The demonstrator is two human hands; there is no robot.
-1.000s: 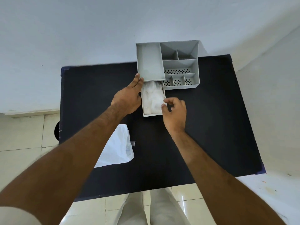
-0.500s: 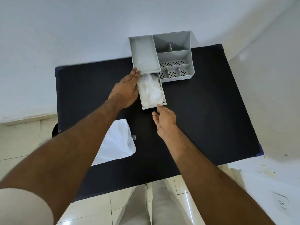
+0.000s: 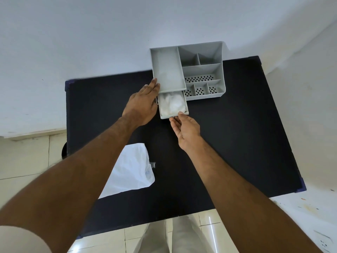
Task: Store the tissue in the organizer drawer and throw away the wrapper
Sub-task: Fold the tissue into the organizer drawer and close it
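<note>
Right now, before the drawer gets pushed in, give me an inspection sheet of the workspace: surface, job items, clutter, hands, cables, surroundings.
Surface: black table, bare apart from the items below.
Organizer: grey organizer at the table's far edge, its top compartments look empty.
Drawer: drawer pulled out toward the person, partly open.
Tissue: white tissue lying inside the drawer.
Wrapper: white wrapper on the table near the front left, partly hidden by the left forearm, not yet thrown away.
Clutter: nothing seen.
Left hand: left hand flat against the organizer's left side, steadying it.
Right hand: right hand open, fingertips at the drawer front.
Cables: nothing seen.
Surroundings: white wall, tiled floor; no bin in view.
</note>
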